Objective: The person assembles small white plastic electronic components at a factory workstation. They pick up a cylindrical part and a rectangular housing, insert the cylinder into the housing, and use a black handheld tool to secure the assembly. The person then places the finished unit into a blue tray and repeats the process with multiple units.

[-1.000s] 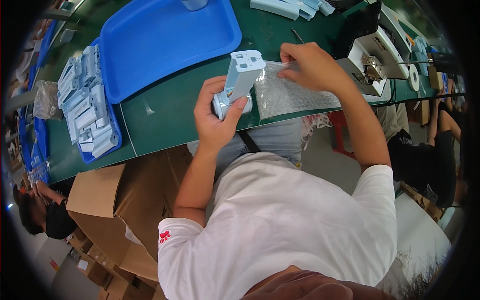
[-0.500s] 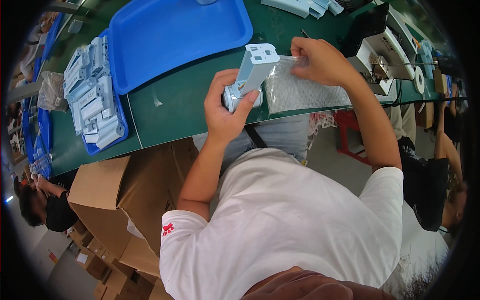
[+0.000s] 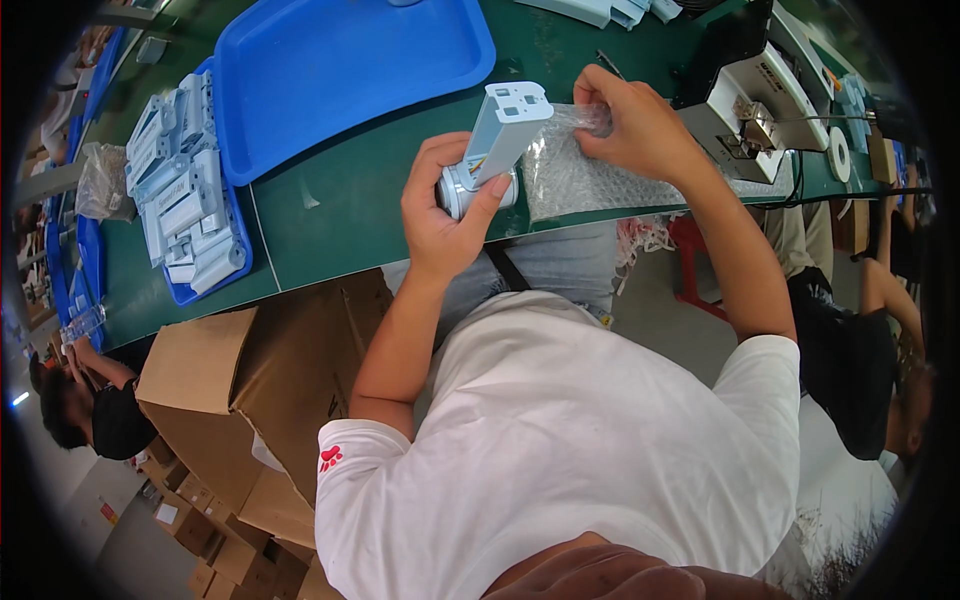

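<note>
My left hand (image 3: 437, 222) is wrapped round the round base of a light blue plastic housing (image 3: 508, 125). Its long hollow body tilts up and away from me, with square cut-outs in the end plate and a bit of yellow wire showing inside. To the right, a sheet of clear bubble wrap (image 3: 565, 180) lies on the green table. My right hand (image 3: 640, 130) has thumb and fingers pinched on its upper edge, which is slightly raised. The fingertips partly hide the pinched spot.
A large blue tray (image 3: 350, 95) lies at the far left. Beside it, a smaller blue tray (image 3: 246, 248) holds several light blue housings. A white-and-black machine (image 3: 745, 90) stands at right near a white tape roll (image 3: 839, 155). An opened cardboard box (image 3: 200, 375) sits below the table edge.
My right hand has shifted slightly, its fingers curling closer on the wrap's edge. My left hand and the housing have moved a little left in the view, which has itself shifted slightly.
</note>
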`<state>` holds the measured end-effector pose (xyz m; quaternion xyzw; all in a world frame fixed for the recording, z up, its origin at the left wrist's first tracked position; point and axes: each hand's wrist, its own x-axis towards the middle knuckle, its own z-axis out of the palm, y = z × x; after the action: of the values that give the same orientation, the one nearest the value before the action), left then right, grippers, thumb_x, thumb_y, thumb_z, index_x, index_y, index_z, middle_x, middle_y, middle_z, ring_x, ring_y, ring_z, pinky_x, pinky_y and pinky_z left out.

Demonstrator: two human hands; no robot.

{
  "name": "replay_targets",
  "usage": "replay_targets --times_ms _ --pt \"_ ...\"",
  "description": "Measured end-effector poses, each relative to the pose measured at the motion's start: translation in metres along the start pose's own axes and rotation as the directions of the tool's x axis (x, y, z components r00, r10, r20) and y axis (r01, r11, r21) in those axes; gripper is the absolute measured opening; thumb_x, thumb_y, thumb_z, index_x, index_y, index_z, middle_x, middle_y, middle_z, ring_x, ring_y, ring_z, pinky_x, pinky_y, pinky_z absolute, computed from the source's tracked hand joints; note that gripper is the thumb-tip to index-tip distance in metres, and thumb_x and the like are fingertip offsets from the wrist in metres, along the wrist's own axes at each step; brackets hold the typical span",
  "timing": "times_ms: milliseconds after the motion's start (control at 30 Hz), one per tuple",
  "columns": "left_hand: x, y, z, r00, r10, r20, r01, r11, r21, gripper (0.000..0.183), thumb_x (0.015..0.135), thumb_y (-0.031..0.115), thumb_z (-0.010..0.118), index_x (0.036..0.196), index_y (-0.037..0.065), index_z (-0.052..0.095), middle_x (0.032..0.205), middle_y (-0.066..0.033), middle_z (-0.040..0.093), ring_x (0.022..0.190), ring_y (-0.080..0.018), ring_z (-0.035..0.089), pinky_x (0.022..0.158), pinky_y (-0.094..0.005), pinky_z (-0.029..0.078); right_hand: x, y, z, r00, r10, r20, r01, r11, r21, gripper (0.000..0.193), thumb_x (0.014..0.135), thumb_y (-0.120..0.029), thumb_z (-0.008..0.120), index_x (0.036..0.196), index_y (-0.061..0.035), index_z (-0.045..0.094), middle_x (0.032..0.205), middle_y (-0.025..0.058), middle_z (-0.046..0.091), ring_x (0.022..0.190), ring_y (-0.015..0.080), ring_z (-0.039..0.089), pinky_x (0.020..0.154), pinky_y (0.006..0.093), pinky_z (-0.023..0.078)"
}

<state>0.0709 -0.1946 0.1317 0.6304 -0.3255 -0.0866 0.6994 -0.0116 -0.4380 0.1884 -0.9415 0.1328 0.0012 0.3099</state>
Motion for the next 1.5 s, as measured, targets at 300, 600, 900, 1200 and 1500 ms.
replay_targets --times_ms 300,600,900,1200,1500 --pt "0.000 0.001 0.001 0.999 0.033 -0.001 -0.033 0.997 0.075 0.030 0.083 0.007 0.081 0.108 0.000 0.066 0.112 -0.0136 0.065 0.099 -0.0223 0.064 0.087 -0.0321 0.050 0.005 0.000 0.005 0.996 -0.058 0.065 0.072 0.967 -0.245 0.028 0.072 -0.020 0.072 0.096 -0.0048 0.073 0.087 0.0165 0.073 0.083 0.0358 0.070 0.083 0.0422 0.053" --pt "0.000 0.005 0.002 1.000 0.004 0.002 -0.005 0.996 0.093 0.031 0.082 0.007 0.081 0.107 0.000 0.066 0.112 -0.0142 0.066 0.099 -0.0235 0.064 0.087 -0.0330 0.050 0.003 -0.010 0.007 0.996 -0.092 0.022 0.093 0.936 -0.339 0.019 0.073 -0.019 0.071 0.088 -0.0055 0.071 0.081 0.0129 0.071 0.082 0.0330 0.069 0.078 0.0442 0.047" --pt "-0.001 0.005 0.004 1.000 0.024 0.000 -0.024 0.995 0.092 0.031 0.082 0.007 0.081 0.108 -0.001 0.066 0.111 -0.0145 0.066 0.099 -0.0242 0.065 0.087 -0.0336 0.050 -0.002 -0.004 0.011 0.998 -0.023 -0.054 0.015 0.987 -0.159 0.023 0.075 -0.014 0.073 0.096 -0.0045 0.072 0.086 0.0139 0.071 0.086 0.0328 0.070 0.079 0.0408 0.052" --pt "-0.003 0.002 0.004 1.000 0.026 -0.006 -0.025 0.995 0.097 0.031 0.083 0.007 0.081 0.108 -0.001 0.065 0.114 -0.0146 0.065 0.101 -0.0235 0.064 0.089 -0.0328 0.050 -0.009 -0.001 0.014 0.981 -0.012 -0.194 0.011 1.000 -0.005 0.022 0.079 -0.014 0.075 0.100 -0.0075 0.071 0.094 0.0090 0.068 0.089 0.0300 0.067 0.080 0.0399 0.054" --pt "-0.004 -0.007 -0.002 0.986 -0.136 -0.093 0.109 0.961 -0.253 0.031 0.092 0.010 0.073 0.116 -0.002 0.058 0.117 -0.0128 0.065 0.109 -0.0200 0.063 0.095 -0.0334 0.049 0.018 0.002 0.022 0.897 -0.236 -0.374 0.225 0.972 -0.073 0.018 0.084 -0.014 0.076 0.099 -0.0062 0.070 0.091 0.0064 0.065 0.086 0.0253 0.066 0.075 0.0367 0.053"
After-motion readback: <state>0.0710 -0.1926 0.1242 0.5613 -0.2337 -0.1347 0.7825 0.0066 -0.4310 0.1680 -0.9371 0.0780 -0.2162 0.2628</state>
